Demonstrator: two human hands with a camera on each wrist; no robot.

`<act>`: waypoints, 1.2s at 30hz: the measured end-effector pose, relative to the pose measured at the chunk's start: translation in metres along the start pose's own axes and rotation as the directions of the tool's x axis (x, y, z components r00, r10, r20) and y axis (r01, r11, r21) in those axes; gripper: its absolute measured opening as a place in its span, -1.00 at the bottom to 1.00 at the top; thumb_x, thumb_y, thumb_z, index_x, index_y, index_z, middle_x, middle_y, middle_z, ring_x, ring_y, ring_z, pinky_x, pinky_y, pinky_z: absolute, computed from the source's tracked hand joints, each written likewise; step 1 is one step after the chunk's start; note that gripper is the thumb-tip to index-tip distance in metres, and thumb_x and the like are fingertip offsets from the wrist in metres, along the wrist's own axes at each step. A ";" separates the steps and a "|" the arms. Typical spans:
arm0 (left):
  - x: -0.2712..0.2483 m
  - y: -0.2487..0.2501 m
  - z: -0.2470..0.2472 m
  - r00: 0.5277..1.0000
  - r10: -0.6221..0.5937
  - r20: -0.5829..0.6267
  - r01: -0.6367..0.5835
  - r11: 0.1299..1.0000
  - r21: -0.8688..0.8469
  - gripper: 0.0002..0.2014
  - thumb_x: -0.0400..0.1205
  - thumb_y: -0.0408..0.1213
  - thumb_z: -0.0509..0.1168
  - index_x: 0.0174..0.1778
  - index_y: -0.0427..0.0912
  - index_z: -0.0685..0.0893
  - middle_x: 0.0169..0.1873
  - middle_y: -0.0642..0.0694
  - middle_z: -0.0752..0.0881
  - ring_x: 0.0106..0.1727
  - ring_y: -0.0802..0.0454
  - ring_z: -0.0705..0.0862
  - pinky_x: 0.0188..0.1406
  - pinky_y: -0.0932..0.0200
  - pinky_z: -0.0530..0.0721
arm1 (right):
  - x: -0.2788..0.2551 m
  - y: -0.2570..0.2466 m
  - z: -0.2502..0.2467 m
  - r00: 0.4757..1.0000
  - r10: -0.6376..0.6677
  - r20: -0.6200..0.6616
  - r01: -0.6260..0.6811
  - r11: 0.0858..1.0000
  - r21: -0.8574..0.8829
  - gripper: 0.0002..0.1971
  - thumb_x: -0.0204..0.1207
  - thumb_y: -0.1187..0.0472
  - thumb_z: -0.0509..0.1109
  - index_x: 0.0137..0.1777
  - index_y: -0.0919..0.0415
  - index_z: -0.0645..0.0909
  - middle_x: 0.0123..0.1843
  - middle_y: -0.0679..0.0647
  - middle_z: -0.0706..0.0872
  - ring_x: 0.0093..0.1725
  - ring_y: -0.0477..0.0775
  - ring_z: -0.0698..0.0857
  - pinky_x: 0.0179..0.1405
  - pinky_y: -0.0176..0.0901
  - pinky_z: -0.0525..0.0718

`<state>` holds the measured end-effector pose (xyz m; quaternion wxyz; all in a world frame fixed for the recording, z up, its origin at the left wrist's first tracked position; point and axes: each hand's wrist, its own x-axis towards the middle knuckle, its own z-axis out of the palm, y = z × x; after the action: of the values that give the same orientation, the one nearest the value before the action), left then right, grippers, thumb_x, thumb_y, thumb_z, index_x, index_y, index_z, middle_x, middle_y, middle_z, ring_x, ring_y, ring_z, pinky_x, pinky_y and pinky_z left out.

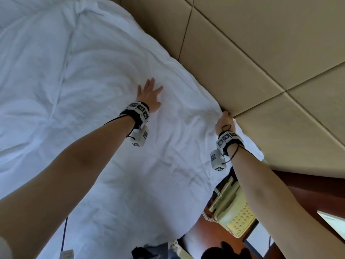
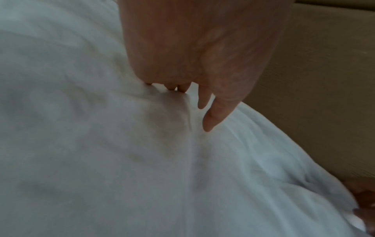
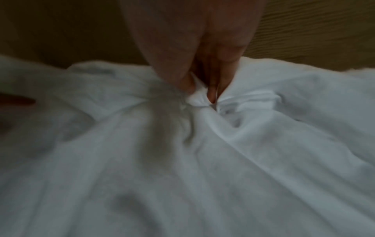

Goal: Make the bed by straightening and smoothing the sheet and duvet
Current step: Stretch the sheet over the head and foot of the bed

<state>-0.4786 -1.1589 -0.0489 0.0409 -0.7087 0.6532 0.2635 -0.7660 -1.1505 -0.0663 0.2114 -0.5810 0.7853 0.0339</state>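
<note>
Head view: rumpled white duvet (image 1: 97, 113)

wall: tan padded panels (image 1: 261, 53); nightstand: red-brown wood (image 1: 298, 193); on it: cream telephone (image 1: 233, 208)

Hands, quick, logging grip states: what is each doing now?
Left hand: open, fingers spread flat on the duvet.
Right hand: closed, pinching the duvet's edge by the headboard.

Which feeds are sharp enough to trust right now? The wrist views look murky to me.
Head view: bright, mostly sharp, wide-angle bending at the edges; left hand flat on the duvet. Left wrist view: dim, soft, fabric smeared. Right wrist view: darkest and blurred, yet the right hand pinching the duvet shows.
</note>
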 end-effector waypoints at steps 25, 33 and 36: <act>-0.363 0.031 0.082 0.932 -0.344 -0.114 0.319 0.928 -0.193 -0.35 0.66 -0.20 0.24 0.67 -0.05 0.15 0.65 -0.17 0.18 0.67 -0.14 0.14 0.64 -0.12 0.17 | -0.216 0.125 -0.029 0.895 -0.351 0.277 0.379 0.924 -0.051 -0.46 0.63 0.32 0.18 0.59 0.33 0.17 0.54 0.30 0.32 0.49 0.33 0.42 0.43 0.12 0.49; -0.532 0.012 0.137 0.800 -0.591 -0.104 0.527 0.775 -0.350 -0.33 0.65 -0.23 0.25 0.67 -0.11 0.13 0.64 -0.18 0.23 0.65 -0.16 0.20 0.62 -0.10 0.22 | -0.306 0.114 0.005 0.799 -0.496 0.339 0.548 0.833 -0.073 -0.53 0.63 0.28 0.24 0.49 0.42 0.29 0.47 0.39 0.38 0.42 0.42 0.47 0.34 0.16 0.49; -0.601 0.000 0.164 0.707 -0.702 -0.086 0.601 0.661 -0.449 -0.33 0.64 -0.26 0.28 0.66 -0.15 0.18 0.61 -0.21 0.27 0.63 -0.18 0.25 0.60 -0.10 0.27 | -0.354 0.104 0.025 0.728 -0.554 0.404 0.633 0.769 -0.086 -0.48 0.63 0.27 0.24 0.54 0.39 0.24 0.51 0.37 0.36 0.45 0.39 0.45 0.34 0.09 0.49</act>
<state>-0.5363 -0.5497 0.0667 -0.0912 -0.9169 0.2865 0.2626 -0.7714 -0.7918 0.0230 0.2842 -0.8058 0.4961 0.1544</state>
